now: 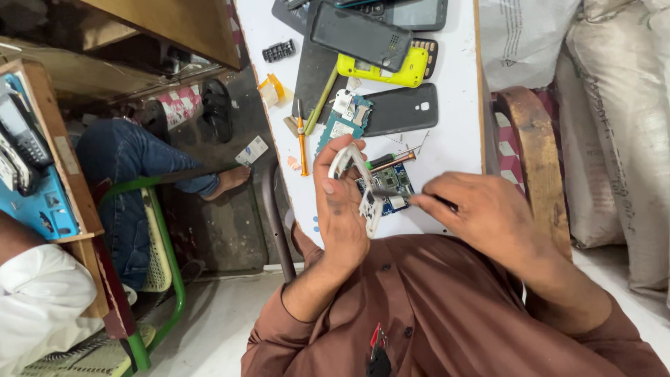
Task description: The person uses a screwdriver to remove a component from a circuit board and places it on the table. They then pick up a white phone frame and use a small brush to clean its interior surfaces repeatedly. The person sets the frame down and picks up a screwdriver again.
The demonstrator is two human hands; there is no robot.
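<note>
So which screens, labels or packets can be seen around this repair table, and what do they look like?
Phone screen: top edge of the white table, dark glassy rectangle, unlit.
Small card or packet: on the floor left of the table, white rectangle with a blue patch.
Tape roll: at the table's left edge, yellow and white.
Large sacks: right side, off-white woven, faint print too blurred to describe.
</note>
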